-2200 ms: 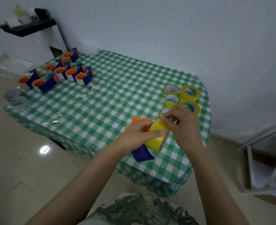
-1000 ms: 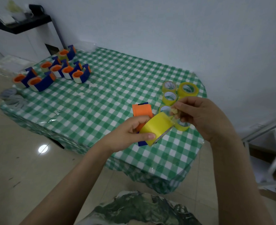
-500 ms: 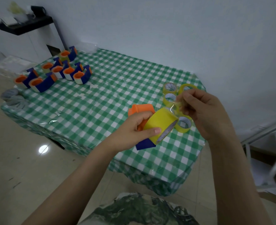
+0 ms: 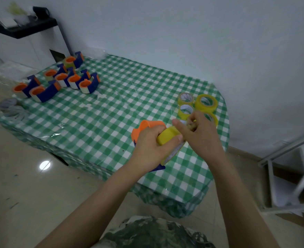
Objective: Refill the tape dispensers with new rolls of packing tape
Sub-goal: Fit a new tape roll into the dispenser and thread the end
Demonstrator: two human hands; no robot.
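Note:
My left hand (image 4: 150, 147) grips a yellow tape roll (image 4: 167, 137) seated in an orange and blue dispenser (image 4: 143, 127), held just above the table's near right part. My right hand (image 4: 199, 136) is pressed against the roll's right side, fingers curled and pinching what looks like the tape's loose end near the top of the roll. Much of the dispenser is hidden behind my left hand. Several spare yellow rolls (image 4: 205, 102) lie on the cloth just beyond my right hand.
The table (image 4: 101, 111) has a green checked cloth under clear plastic. Several blue and orange dispensers (image 4: 62, 81) stand at its far left corner, with empty tape cores (image 4: 11, 109) at the left edge. A white rack (image 4: 288, 178) stands right of the table.
My right hand, which had drawn the tape end up and away from the roll, has come back down against it. Both hands and the dispenser sit slightly lower and closer together.

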